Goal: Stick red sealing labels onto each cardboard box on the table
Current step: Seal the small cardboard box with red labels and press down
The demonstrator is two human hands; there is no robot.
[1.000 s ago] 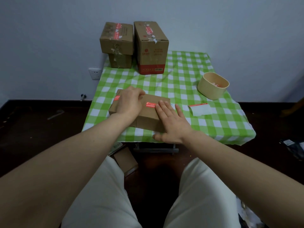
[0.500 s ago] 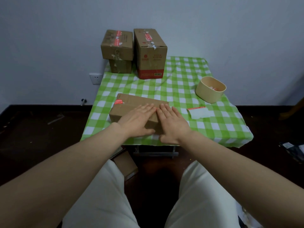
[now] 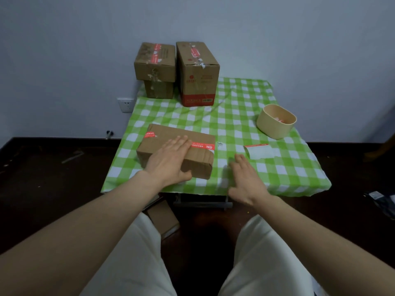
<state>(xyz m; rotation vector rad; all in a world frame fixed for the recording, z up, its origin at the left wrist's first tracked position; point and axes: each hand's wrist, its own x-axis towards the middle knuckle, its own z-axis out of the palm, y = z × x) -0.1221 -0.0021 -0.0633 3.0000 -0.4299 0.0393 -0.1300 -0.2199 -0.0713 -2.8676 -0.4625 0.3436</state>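
Green-and-white checked table [image 3: 245,97]; plain brown flat box [image 3: 168,135] with red labels [image 3: 202,145]; beige tub [image 3: 271,128]; white trousers [image 3: 132,263]; dark floor [image 3: 42,189].

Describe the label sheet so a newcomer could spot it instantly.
On the green checked tablecloth, look right of the flat cardboard box, nearer than the beige tub. The label sheet lies there: white, flat, with a red strip along its far edge.

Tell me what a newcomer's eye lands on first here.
The bright green checked tablecloth draws the eye first, with a flat cardboard box near its front edge carrying red labels. The left hand lies flat on that box, and the right hand is open over the cloth beside it. Taller boxes, also labelled on top, stand at the back left, and a tan tub sits at the right.
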